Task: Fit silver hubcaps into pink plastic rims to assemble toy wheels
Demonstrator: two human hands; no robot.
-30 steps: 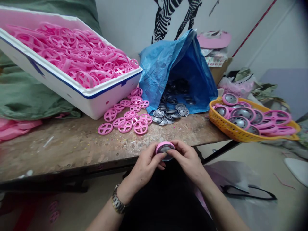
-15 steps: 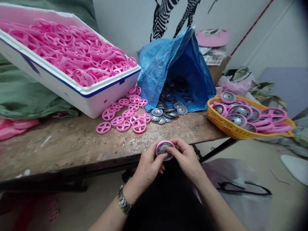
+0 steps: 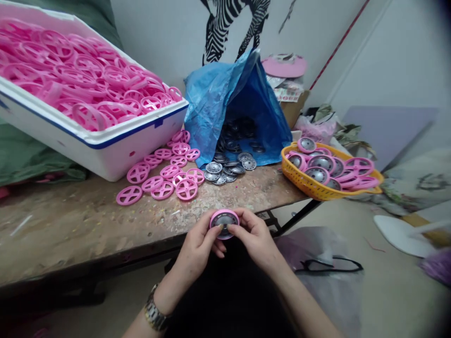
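In the head view, we have one pink-rimmed wheel [image 3: 213,220] in both hands, above our lap at the front edge of the bench [image 3: 81,234]. A grey disc [image 3: 225,219] lies within its rim and faces up towards us. Our left hand [image 3: 195,246] and right hand [image 3: 259,241] each have a closed grip on the wheel: the thumbs meet the disc's face near its middle while the fingers curl around the sides. The disc looks seated, though we cannot tell whether it is fully locked in.

Several similar pink-and-grey wheels [image 3: 318,175] already lie paired in the yellow basket [image 3: 306,185] at the bench's right end, so we judge that a batch is made up. Much is still unpaired: loose pink spoked wheels [image 3: 128,195] are scattered on the bench, many more fill the white foam box [image 3: 141,150], and loose grey discs [image 3: 249,163] spill from the open mouth of the blue bag [image 3: 207,94]. By that measure, the paired pieces are far fewer than the separate ones.
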